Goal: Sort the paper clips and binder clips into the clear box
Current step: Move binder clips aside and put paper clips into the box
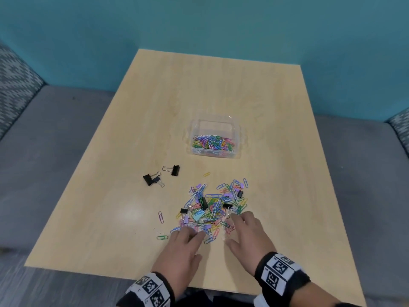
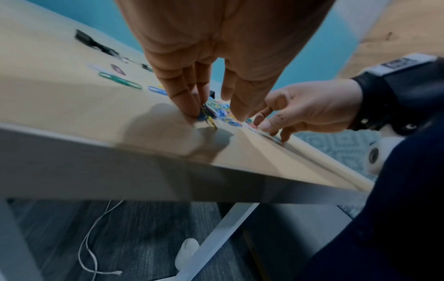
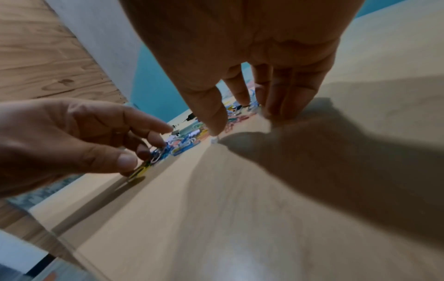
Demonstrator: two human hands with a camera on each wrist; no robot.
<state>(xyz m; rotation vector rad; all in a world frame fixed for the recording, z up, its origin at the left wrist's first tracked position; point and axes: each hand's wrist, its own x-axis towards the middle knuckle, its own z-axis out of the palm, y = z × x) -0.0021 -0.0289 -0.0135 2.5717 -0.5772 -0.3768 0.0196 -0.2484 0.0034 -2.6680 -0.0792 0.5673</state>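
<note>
A clear box stands mid-table with many coloured paper clips inside. Nearer me lies a loose pile of coloured paper clips mixed with small black and pastel binder clips. Three black binder clips lie apart to the pile's left. My left hand is at the pile's near left edge; in the left wrist view my left hand pinches a few paper clips between thumb and fingers. My right hand is at the pile's near right edge, and in its wrist view my right hand is spread, fingertips down among the clips.
Stray paper clips lie left of the pile, one green and one purple; a yellow one lies toward the box. The wooden table is ringed by a grey bench and a teal wall.
</note>
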